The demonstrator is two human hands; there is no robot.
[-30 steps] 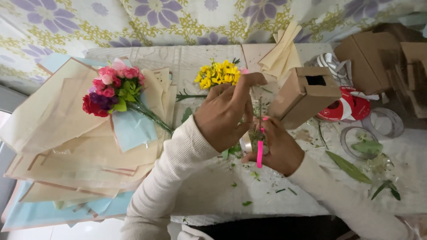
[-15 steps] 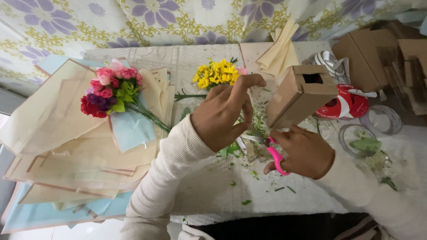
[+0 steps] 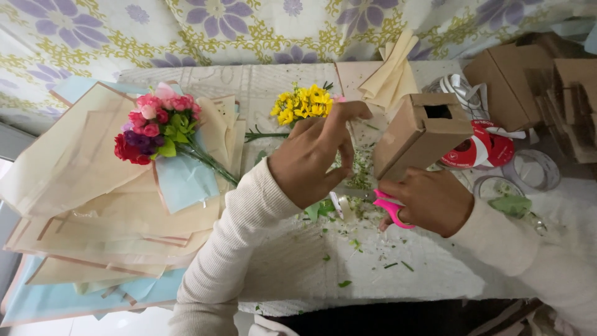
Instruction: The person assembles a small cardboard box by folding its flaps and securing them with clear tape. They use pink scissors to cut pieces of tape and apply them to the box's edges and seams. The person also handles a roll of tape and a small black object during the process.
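My left hand (image 3: 314, 158) is raised over the table, pinching a thin green stem whose shape is mostly hidden behind the fingers. My right hand (image 3: 429, 200) grips pink-handled scissors (image 3: 388, 206), their blades pointing left toward the stem under my left hand. Just behind my left hand a small bunch of yellow flowers (image 3: 303, 103) lies on the table. A bouquet of pink, red and purple flowers (image 3: 153, 124) rests on beige and pale blue wrapping sheets (image 3: 93, 205) at the left. Green cuttings (image 3: 354, 242) are scattered on the white table cover.
A brown cardboard box (image 3: 423, 132) with a slot stands right behind my right hand. Red-and-white ribbon spool (image 3: 479, 149), clear tape rolls (image 3: 528, 171), more cardboard boxes (image 3: 535, 87) and folded beige paper (image 3: 388, 74) lie at the right and back. Floral cloth hangs behind.
My right hand has shifted right and turned the scissors from upright to flat, blades toward the stem. My left hand stays in place, holding the stem.
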